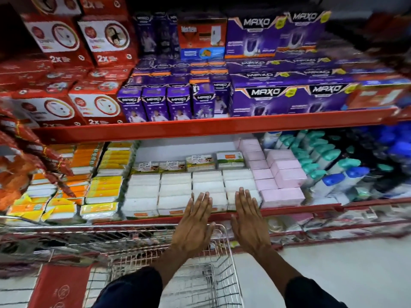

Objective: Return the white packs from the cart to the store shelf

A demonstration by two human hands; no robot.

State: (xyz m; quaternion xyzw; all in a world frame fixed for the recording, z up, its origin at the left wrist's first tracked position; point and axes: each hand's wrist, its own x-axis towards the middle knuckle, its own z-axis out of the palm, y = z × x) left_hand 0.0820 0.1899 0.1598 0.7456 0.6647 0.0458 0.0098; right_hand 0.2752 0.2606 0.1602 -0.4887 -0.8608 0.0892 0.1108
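Several white packs point(175, 190) lie stacked in rows on the lower red store shelf point(300, 207), between yellow packs and pink packs. My left hand point(195, 223) and my right hand point(248, 221) reach forward over the wire cart point(224, 252), palms down, fingers spread and straight. The fingertips of both hands rest at the front of the two right-hand white stacks. Neither hand holds a pack. The part of the cart basket that shows has no white pack in it.
Yellow and orange packs point(104, 190) fill the shelf's left, pink packs point(280, 174) and bottles with teal and blue caps point(333, 172) its right. Above, a red shelf point(200, 127) carries purple MAXO boxes point(266, 101) and red boxes point(93, 107). Pale floor lies at lower right.
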